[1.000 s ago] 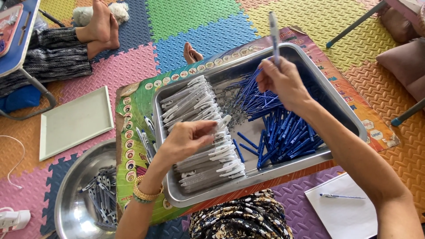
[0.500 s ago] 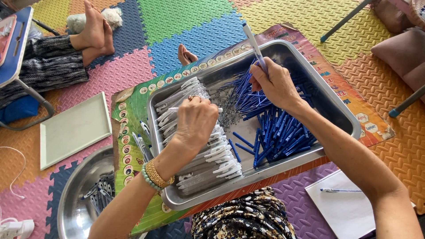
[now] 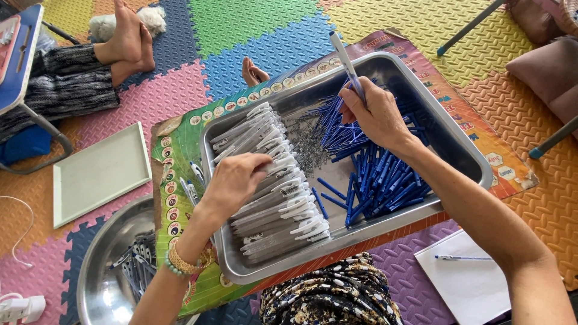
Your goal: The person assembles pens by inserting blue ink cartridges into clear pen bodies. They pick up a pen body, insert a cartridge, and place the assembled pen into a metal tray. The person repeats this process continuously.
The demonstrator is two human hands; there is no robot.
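Upright in the right hand [image 3: 376, 114], a white-and-blue pen [image 3: 347, 60] is pinched between fingers and thumb, its tip pointing up over the blue pen parts [image 3: 385, 180] heaped in the steel tray [image 3: 463, 150], likely to keep it clear of the heap. Meanwhile the left hand [image 3: 235, 180], fingers curled, touches the white pen barrels [image 3: 271, 192] stacked at the tray's left side; whether it grips one I cannot tell.

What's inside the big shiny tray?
The tray holds white pen barrels on one side, blue pen parts on the other, and tiny metal springs between. The two hands and the piles hide most of its bottom.
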